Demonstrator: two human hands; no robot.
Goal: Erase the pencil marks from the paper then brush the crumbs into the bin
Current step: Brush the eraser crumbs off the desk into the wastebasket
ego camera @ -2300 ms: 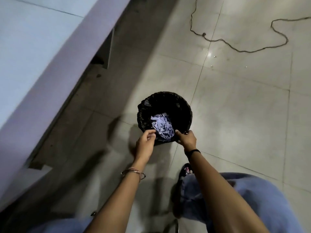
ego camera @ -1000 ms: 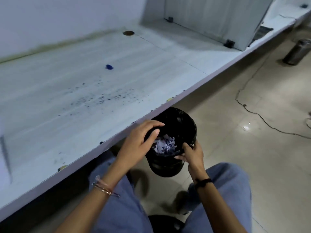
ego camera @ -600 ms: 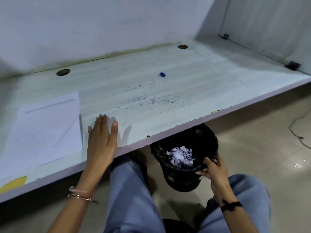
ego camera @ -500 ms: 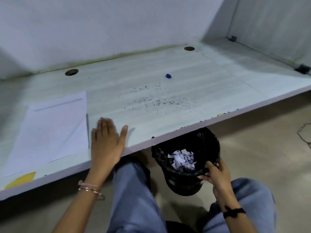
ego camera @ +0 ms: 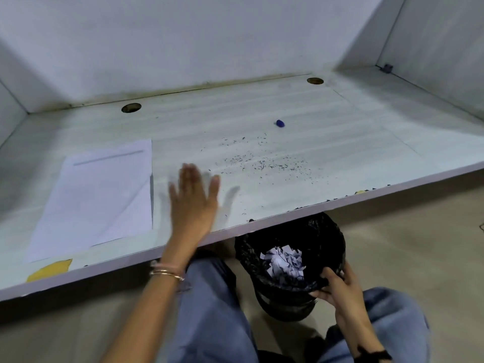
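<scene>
Dark eraser crumbs (ego camera: 264,162) lie scattered across the middle of the white desk (ego camera: 353,142). My left hand (ego camera: 192,203), blurred, fingers straight, is over the desk between the white paper (ego camera: 97,197) and the crumbs. A small blue eraser (ego camera: 280,123) sits behind the crumbs. Below the desk's front edge my right hand (ego camera: 337,286) grips the rim of a black-lined bin (ego camera: 288,263) holding torn paper scraps.
A yellow scrap (ego camera: 49,269) lies at the desk's front left. Two round cable holes (ego camera: 131,107) sit near the back wall. Partition walls close the desk at back and right. My legs in blue jeans are beneath, on a tiled floor.
The bin came up from the floor to just under the desk edge. My left hand let go of it, went to the desk and has now moved right toward the crumbs.
</scene>
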